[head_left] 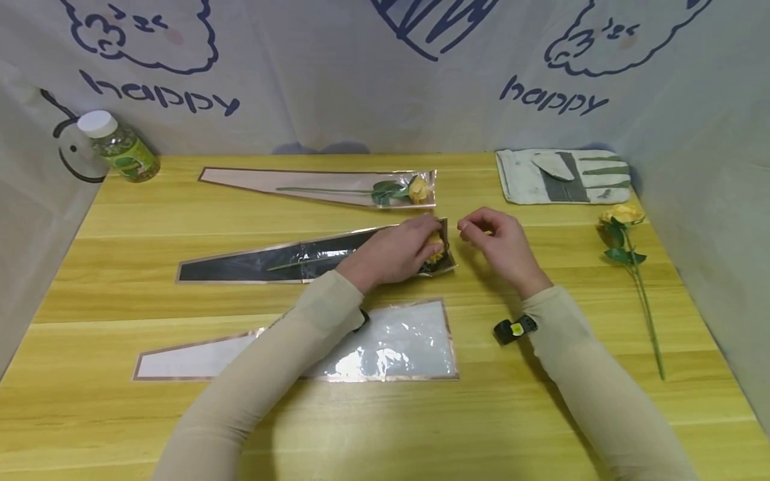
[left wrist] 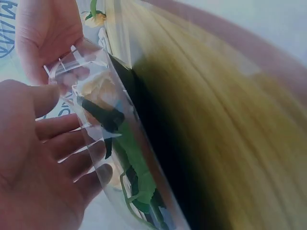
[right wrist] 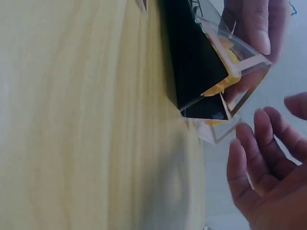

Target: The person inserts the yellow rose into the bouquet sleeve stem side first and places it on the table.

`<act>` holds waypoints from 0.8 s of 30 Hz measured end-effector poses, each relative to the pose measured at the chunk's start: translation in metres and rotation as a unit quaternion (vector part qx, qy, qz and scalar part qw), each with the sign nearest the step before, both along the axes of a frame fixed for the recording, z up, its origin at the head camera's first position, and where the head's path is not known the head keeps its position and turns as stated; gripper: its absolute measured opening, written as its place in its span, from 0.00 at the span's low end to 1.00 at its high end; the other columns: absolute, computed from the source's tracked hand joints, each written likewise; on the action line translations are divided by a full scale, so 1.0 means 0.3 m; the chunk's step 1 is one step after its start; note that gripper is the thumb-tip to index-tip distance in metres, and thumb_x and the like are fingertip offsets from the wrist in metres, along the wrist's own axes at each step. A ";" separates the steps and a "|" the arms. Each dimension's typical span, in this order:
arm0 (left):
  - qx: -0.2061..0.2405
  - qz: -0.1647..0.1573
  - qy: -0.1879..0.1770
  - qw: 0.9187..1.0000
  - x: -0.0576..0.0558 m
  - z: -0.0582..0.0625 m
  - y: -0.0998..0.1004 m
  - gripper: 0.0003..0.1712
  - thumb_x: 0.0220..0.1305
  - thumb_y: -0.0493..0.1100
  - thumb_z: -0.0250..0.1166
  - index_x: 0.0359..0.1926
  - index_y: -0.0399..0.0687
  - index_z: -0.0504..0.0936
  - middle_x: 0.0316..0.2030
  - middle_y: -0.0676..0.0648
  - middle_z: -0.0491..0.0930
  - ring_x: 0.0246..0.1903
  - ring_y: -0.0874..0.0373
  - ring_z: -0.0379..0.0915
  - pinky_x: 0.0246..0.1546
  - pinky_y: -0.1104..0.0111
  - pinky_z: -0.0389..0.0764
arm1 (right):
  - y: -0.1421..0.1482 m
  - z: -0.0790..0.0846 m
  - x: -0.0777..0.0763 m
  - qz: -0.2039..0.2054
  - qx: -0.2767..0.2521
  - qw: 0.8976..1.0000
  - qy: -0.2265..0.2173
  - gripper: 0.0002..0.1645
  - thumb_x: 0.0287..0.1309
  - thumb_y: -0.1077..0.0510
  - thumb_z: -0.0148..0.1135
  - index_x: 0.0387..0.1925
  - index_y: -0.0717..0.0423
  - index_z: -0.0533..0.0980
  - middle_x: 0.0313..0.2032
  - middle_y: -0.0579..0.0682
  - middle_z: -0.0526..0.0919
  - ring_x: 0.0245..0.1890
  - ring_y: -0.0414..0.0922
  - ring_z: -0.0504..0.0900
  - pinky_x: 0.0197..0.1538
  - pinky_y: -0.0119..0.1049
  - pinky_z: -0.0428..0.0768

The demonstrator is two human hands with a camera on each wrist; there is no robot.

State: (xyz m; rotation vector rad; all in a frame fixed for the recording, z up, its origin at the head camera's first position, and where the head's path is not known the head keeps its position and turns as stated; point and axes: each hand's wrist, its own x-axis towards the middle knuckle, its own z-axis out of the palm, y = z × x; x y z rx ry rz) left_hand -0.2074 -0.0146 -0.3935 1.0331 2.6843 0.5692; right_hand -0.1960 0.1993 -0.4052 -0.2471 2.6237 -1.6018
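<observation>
A black-backed flower sleeve (head_left: 228, 266) with a clear front lies mid-table, a yellow rose (head_left: 436, 246) inside it, bloom at the wide mouth. My left hand (head_left: 397, 250) arches over this wide end; its spread fingers (left wrist: 72, 153) touch the clear film beside the bloom. In the right wrist view the sleeve's mouth (right wrist: 206, 108) gapes, with petals showing inside. Just right of the mouth, my right hand (head_left: 502, 247) hovers with loosely bent fingers (right wrist: 259, 153) and holds nothing. My left hand partly covers the rose in the head view.
Behind lies a pink sleeve (head_left: 240, 176) containing another yellow rose (head_left: 419, 190). A white sleeve (head_left: 409, 341) lies in front, partly under my left forearm. To the right are a loose yellow rose (head_left: 639, 287) and work gloves (head_left: 565, 177). A white-capped jar (head_left: 129, 157) stands back left.
</observation>
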 end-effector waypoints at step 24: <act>-0.105 -0.063 -0.064 0.990 -0.008 -0.002 -0.045 0.57 0.66 0.53 0.66 0.78 0.51 0.34 0.77 0.48 0.32 0.74 0.52 0.25 0.71 0.55 0.38 | -0.003 -0.005 0.032 0.102 0.149 0.975 -0.130 0.21 0.71 0.50 0.56 0.24 0.58 0.76 0.20 0.50 0.75 0.20 0.45 0.70 0.25 0.36 0.68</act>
